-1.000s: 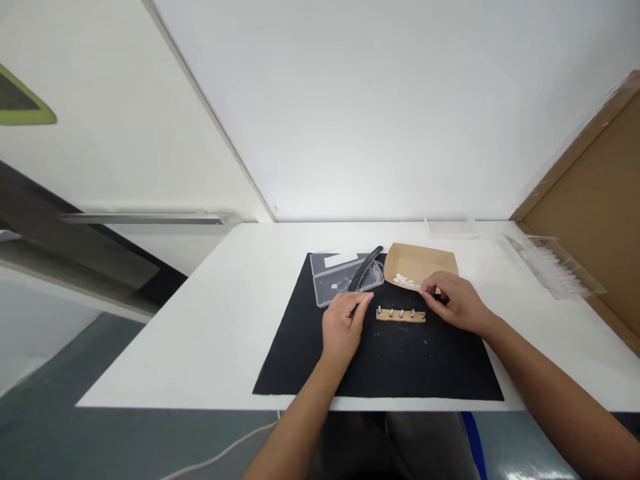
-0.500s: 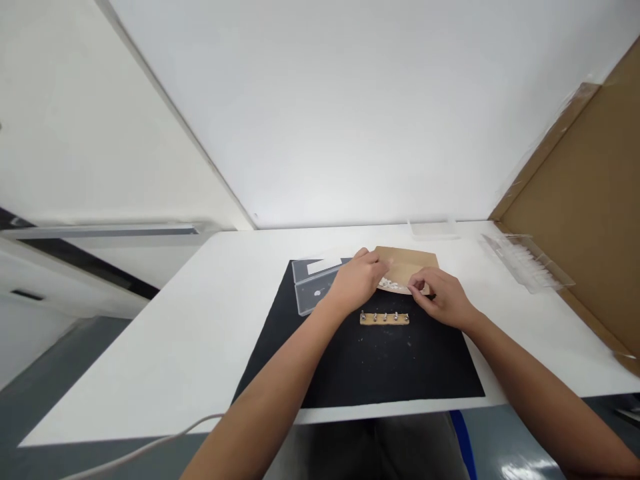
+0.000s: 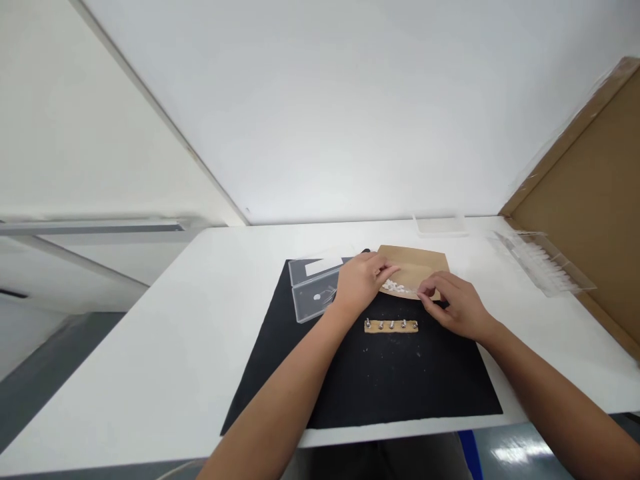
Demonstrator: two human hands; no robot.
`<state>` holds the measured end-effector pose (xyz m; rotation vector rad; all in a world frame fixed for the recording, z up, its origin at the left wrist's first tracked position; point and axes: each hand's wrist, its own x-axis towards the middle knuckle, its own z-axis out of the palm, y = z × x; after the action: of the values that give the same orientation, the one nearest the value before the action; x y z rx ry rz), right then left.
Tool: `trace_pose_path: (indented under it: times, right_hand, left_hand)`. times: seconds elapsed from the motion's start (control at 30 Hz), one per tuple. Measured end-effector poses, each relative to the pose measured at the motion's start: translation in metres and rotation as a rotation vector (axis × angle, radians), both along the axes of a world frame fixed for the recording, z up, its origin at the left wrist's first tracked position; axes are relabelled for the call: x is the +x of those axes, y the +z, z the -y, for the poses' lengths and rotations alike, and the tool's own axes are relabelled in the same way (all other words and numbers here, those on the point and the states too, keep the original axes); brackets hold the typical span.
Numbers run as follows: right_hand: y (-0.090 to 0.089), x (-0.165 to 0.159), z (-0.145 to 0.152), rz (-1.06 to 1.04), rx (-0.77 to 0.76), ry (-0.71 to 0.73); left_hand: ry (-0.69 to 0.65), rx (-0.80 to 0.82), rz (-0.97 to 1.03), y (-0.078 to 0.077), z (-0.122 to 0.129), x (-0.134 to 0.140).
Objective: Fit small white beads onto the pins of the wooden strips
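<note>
My left hand (image 3: 361, 279) is over the left edge of a brown paper tray (image 3: 413, 257), its fingers curled and thumb pointing right. Whatever it may hold is hidden. Across from it, the thumb and fingertips of my right hand (image 3: 459, 305) are pinched together at the tray's front right edge; anything in them is too small to name. Small white pieces (image 3: 395, 286) lie in the tray between the hands. Nearer to me, a short wooden strip (image 3: 391, 327) bears a row of several metal screw-like pieces.
A black mat (image 3: 400, 387) lies under the work on a white table (image 3: 165, 333). Left of my left hand lies an open clear plastic case (image 3: 307, 303) with small items. At the back stands a clear tray (image 3: 440, 227); to the right, a clear box (image 3: 543, 263) beside a cardboard panel (image 3: 590, 200).
The camera view has shifted slightly, so the mat and strip appear lower. My left thumb now sticks out more to the right; my right hand stays pinched at the tray edge.
</note>
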<state>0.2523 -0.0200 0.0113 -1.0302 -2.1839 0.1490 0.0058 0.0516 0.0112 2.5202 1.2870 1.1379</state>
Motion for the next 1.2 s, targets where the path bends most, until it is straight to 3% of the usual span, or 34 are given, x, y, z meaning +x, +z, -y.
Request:
trace_pose_path:
  times: [0.47,0.6,0.73,0.8,0.93,1.03,1.2]
  right_hand:
    - [0.004,0.001,0.005,0.023,0.01,0.01]
    - [0.004,0.001,0.005,0.011,0.019,0.015]
    - [0.005,-0.002,0.006,0.015,-0.023,0.019]
    - [0.005,-0.004,0.008,0.017,-0.039,0.029]
    - [0.008,-0.009,0.011,0.038,-0.048,0.061]
    - [0.008,-0.011,0.013,0.051,-0.06,0.086]
    - [0.006,-0.012,0.014,0.078,-0.084,0.11]
  left_hand:
    - [-0.054,-0.011,-0.203,-0.009,0.007,-0.008]
    - [-0.106,0.029,-0.216,0.008,0.007,-0.014]
    - [-0.266,-0.014,-0.242,0.032,0.011,-0.026]
    - [-0.358,-0.05,-0.213,0.037,0.016,-0.035]
    - [-0.455,-0.159,-0.11,0.027,0.027,-0.054]
    - [-0.454,-0.215,-0.027,0.016,0.031,-0.067]
    - [-0.452,-0.29,-0.136,0.01,0.032,-0.076]
